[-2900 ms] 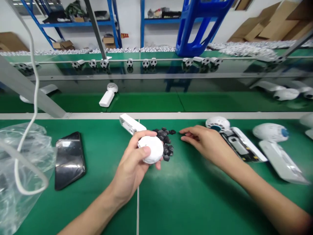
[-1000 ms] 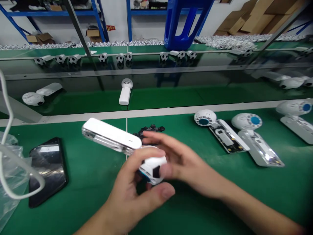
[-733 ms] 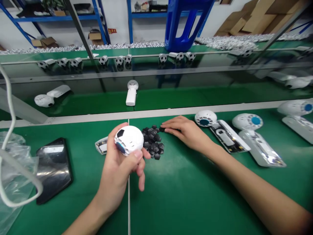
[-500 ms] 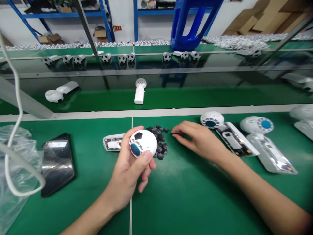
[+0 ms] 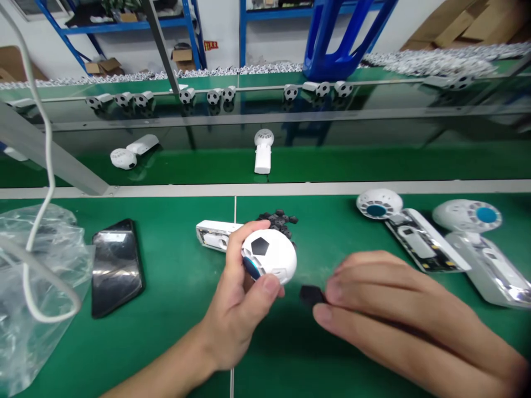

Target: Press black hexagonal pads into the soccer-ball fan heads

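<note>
My left hand (image 5: 244, 304) is wrapped round the white ball-shaped head of a handheld fan (image 5: 276, 255), which has one black pentagon and a blue disc on its side. The fan's pale handle (image 5: 213, 234) sticks out to the left behind my fingers, its inner parts exposed. Between thumb and fingertips, my right hand (image 5: 381, 298) pinches a small black pentagon piece (image 5: 311, 296), just right of the fan head and apart from it. Behind the left hand lies a pile of black pentagon pieces (image 5: 282, 221), partly hidden by the fan head.
Two fans with opened handles, one nearer (image 5: 423, 237) and one farther right (image 5: 492, 265), lie on the green table. At left are a black phone (image 5: 116, 271), a plastic bag (image 5: 37, 287) and a white cable (image 5: 45, 138). Several fans rest on the belt (image 5: 199, 160) beyond the rail.
My right hand has come from beside the pile toward me, now with a black pentagon piece in its fingertips. The fan head in my left hand has turned slightly.
</note>
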`<state>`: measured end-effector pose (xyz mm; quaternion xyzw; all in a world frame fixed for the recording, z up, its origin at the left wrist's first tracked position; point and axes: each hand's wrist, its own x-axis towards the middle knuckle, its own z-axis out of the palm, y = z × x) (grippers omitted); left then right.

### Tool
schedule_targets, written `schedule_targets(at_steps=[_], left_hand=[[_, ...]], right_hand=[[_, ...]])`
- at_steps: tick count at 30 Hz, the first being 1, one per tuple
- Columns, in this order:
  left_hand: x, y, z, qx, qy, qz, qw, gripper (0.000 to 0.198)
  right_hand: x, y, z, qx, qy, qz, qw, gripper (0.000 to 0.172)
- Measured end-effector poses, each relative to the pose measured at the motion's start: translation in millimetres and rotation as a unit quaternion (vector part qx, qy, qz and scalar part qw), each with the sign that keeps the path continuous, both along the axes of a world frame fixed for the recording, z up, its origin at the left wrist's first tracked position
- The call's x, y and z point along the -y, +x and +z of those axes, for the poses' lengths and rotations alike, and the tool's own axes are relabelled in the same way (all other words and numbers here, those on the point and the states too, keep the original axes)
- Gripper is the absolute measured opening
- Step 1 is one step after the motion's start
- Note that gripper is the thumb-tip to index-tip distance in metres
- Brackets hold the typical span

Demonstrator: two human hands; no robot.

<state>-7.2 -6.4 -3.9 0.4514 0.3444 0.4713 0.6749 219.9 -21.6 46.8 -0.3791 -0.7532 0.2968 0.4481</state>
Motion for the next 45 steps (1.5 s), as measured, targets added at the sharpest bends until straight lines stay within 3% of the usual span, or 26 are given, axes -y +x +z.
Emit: schedule_targets(at_steps=[3, 5, 7, 9, 12, 15, 18, 21, 24, 26, 30, 35, 39, 42, 45], left_hand=[[1.2, 0.3, 0.6, -0.021, 0.044, 0.000, 0.999, 0.055], [2.4, 0.7, 1.6, -0.040, 0.060, 0.007, 0.997, 0.054], [3.7, 1.2, 2.5, -0.060, 0.080, 0.018, 0.995, 0.054], [5.0, 1.8, 2.7, -0.082, 0.104, 0.030, 0.991, 0.053], [6.1, 2.6, 1.3, -0.112, 0.136, 0.041, 0.984, 0.053], [5.3, 3.9, -0.7, -0.123, 0.170, 0.042, 0.977, 0.054], [2.9, 5.8, -0.5, -0.127, 0.183, 0.049, 0.974, 0.052], [0.7, 8.1, 1.8, -0.133, 0.198, 0.074, 0.968, 0.050], [0.9, 10.6, 3.7, -0.132, 0.205, 0.071, 0.967, 0.049], [2.2, 12.2, 3.9, -0.127, 0.207, 0.060, 0.968, 0.048], [5.3, 13.0, 2.2, -0.110, 0.169, 0.057, 0.978, 0.044], [11.6, 11.7, 0.3, -0.091, 0.124, 0.048, 0.987, 0.046], [18.8, 18.4, 4.1, -0.002, 0.130, 0.051, 0.990, 0.056], [22.9, 25.7, 6.4, -0.014, 0.099, 0.078, 0.992, 0.056], [23.1, 28.8, 2.3, -0.026, 0.106, 0.112, 0.988, 0.057]], right_hand=[[-16.2, -7.3, 0.5, 0.021, 0.091, 0.032, 0.995, 0.051], [-18.6, -18.0, -3.7, -0.023, 0.080, 0.002, 0.996, 0.042], [-15.7, -29.3, -9.5, -0.096, -0.002, -0.043, 0.994, 0.030], [-12.0, -37.8, -14.1, -0.173, -0.154, -0.058, 0.971, 0.017], [-9.9, -43.3, -16.5, -0.261, -0.376, -0.025, 0.889, 0.025], [-10.1, -43.6, -16.3, -0.313, -0.452, 0.001, 0.835, 0.037], [-10.2, -41.9, -19.1, -0.329, -0.470, 0.027, 0.818, 0.043], [-13.4, -39.5, -26.0, -0.337, -0.448, 0.044, 0.827, 0.041], [-18.6, -38.0, -32.0, -0.330, -0.404, 0.072, 0.850, 0.073], [-19.7, -38.6, -33.6, -0.317, -0.416, 0.104, 0.846, 0.081], [-14.5, -44.4, -32.3, -0.330, -0.450, 0.127, 0.820, 0.065], [-9.1, -51.7, -26.7, -0.339, -0.421, 0.106, 0.835, 0.055], [-3.7, -55.3, -26.2, -0.332, -0.389, 0.075, 0.856, 0.054], [1.6, -60.3, -28.8, -0.325, -0.355, 0.033, 0.876, 0.052], [-0.3, -63.4, -27.4, -0.336, -0.360, 0.053, 0.869, 0.048]])
